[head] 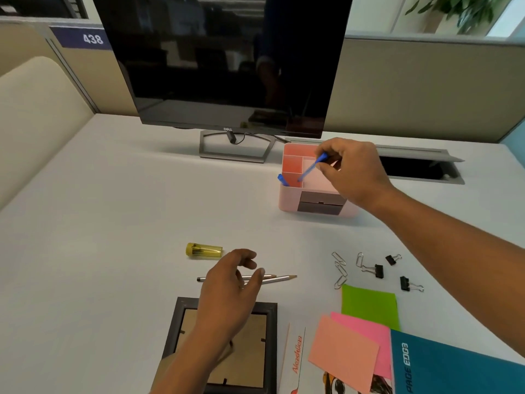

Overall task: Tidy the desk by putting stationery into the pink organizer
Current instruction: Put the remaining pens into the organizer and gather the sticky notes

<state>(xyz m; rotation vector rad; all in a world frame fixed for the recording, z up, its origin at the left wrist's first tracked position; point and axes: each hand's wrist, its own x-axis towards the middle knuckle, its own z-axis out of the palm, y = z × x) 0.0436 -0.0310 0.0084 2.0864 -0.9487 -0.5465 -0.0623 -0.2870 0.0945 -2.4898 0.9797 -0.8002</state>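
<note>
The pink organizer (287, 199) stands right of the monitor stand, with a blue pen (282, 179) leaning in its front-left slot. My right hand (355, 173) hovers over the organizer, shut on a second blue pen (312, 166) whose tip points down into a compartment. My left hand (233, 285) is open with fingers spread, just above two pencils (279, 278) lying on the desk. A yellow lead case (204, 250) lies behind that hand. Paper clips (339, 270) and black binder clips (379, 271) lie to the right, with green (369, 305), pink (369, 332) and salmon (342, 352) sticky notes near them.
A Dell monitor (227, 61) stands at the back. A dark picture frame (181, 317) lies face down under my left forearm. A blue notebook (454, 371) and a printed booklet (295, 356) lie at the front right. A cable hatch (420, 166) opens behind the organizer.
</note>
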